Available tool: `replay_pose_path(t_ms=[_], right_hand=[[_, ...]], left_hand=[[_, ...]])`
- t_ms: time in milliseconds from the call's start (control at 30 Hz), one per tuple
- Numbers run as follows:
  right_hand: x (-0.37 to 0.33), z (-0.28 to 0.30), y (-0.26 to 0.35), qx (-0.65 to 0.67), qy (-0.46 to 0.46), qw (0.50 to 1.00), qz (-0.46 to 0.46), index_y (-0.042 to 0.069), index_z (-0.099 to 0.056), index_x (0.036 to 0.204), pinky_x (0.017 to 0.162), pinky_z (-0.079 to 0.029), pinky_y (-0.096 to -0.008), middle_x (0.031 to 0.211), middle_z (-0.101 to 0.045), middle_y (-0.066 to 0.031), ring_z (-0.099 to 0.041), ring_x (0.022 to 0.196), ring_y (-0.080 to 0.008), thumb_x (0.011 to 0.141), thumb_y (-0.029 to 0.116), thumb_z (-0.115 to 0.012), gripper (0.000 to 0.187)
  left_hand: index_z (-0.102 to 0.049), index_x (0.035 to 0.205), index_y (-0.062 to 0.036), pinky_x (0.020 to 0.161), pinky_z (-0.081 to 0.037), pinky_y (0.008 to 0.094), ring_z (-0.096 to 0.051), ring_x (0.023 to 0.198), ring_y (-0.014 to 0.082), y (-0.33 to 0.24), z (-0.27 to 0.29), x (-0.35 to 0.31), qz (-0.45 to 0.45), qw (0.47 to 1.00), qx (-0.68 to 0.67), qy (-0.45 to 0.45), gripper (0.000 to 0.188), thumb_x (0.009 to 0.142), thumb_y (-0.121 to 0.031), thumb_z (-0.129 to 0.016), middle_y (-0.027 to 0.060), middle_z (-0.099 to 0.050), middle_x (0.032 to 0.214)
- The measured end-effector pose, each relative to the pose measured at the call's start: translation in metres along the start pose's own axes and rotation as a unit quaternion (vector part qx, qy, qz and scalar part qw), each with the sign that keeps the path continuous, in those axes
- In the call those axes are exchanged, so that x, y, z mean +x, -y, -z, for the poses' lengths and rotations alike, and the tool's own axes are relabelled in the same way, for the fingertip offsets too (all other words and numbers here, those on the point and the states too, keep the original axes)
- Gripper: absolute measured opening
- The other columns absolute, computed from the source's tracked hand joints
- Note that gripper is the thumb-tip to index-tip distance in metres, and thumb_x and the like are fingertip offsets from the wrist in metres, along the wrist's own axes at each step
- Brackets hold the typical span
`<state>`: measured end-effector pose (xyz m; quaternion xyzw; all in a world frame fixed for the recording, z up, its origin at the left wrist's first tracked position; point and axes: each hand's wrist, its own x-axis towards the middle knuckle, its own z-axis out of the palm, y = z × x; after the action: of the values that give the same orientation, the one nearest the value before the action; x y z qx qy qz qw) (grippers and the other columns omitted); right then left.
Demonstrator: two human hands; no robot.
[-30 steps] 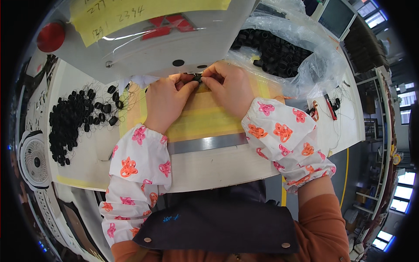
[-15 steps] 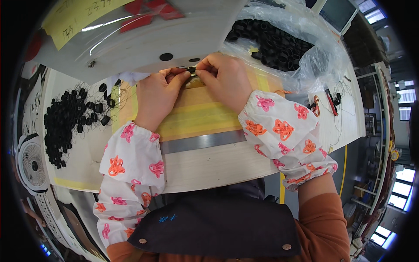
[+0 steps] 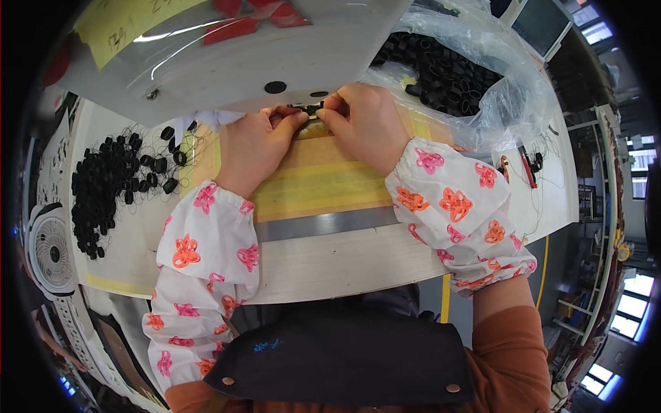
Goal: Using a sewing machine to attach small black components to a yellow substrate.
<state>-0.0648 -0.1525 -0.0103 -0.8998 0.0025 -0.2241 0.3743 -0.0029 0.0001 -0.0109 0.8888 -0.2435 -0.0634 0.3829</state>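
Left of the grey machine head (image 3: 227,72), black rings (image 3: 95,193) lie heaped; at its near edge, the left hand (image 3: 258,143) and right hand (image 3: 370,125) pinch a small black piece (image 3: 313,109), likely best held level and steady; right of the head, a plastic bag (image 3: 520,103) spreads.

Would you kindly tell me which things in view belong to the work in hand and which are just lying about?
In the work: left hand, right hand, the small black piece they pinch, pale machine housing; probably thread-tangled black rings, bagged black rings.

Seemingly lying about: white fan, red-handled tool, monitor.
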Motion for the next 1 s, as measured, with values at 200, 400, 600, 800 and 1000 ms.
replay_pose_path(t_ms=[200, 400, 600, 800, 1000], right_hand=[[0.002, -0.002, 0.004, -0.021, 0.014, 0.999, -0.031, -0.003, -0.058, 0.068, 0.052, -0.045, -0.0305, 0.061, -0.058, -0.0135, -0.057, 0.054, -0.0225, 0.067, 0.009, -0.064, 0.013], [-0.001, -0.001, -0.003, 0.005, 0.017, 0.999, -0.041, -0.002, -0.058, 0.07, 0.051, -0.046, -0.0301, 0.06, -0.059, -0.0122, -0.057, 0.053, -0.0225, 0.068, 0.01, -0.064, 0.014], [0.001, -0.005, -0.004, -0.017, 0.002, 1.0, -0.016, -0.001, -0.057, 0.07, 0.051, -0.045, -0.0297, 0.061, -0.058, -0.0113, -0.057, 0.053, -0.0223, 0.068, 0.01, -0.064, 0.014], [0.004, -0.002, 0.0, -0.028, -0.009, 1.0, -0.002, 0.003, -0.054, 0.065, 0.048, -0.044, -0.0337, 0.056, -0.056, -0.0111, -0.056, 0.05, -0.0259, 0.067, 0.012, -0.063, 0.013], [-0.001, 0.001, 0.001, -0.017, 0.025, 0.999, -0.033, -0.001, -0.057, 0.072, 0.049, -0.044, -0.0272, 0.058, -0.057, -0.0072, -0.055, 0.05, -0.0144, 0.07, 0.009, -0.065, 0.013]], left_hand=[[-0.064, 0.085, -0.0021, 0.053, -0.042, 0.0217, -0.054, 0.056, 0.0065, -0.003, 0.007, -0.002, 0.055, 0.998, -0.001, 0.014, 0.029, 0.075, -0.029, -0.064, 0.0034, -0.062, 0.064], [-0.064, 0.084, -0.0025, 0.052, -0.04, 0.0184, -0.051, 0.055, 0.0033, 0.0, -0.001, -0.002, 0.02, 1.0, -0.013, -0.006, 0.028, 0.075, -0.029, -0.064, -0.0008, -0.058, 0.059], [-0.065, 0.08, -0.0074, 0.051, -0.042, 0.0234, -0.056, 0.052, 0.0108, -0.006, 0.002, -0.004, 0.029, 0.999, -0.03, -0.015, 0.023, 0.074, -0.03, -0.061, 0.001, -0.061, 0.06], [-0.065, 0.078, -0.0063, 0.05, -0.043, 0.0269, -0.058, 0.053, 0.0155, 0.009, -0.004, 0.004, -0.073, 0.996, 0.036, -0.047, 0.026, 0.072, -0.032, -0.062, 0.0066, -0.061, 0.061], [-0.062, 0.079, -0.0117, 0.053, -0.045, 0.0388, -0.058, 0.058, 0.0267, -0.001, 0.002, -0.01, -0.069, 0.99, 0.089, -0.087, 0.021, 0.073, -0.031, -0.058, 0.0102, -0.059, 0.062]])
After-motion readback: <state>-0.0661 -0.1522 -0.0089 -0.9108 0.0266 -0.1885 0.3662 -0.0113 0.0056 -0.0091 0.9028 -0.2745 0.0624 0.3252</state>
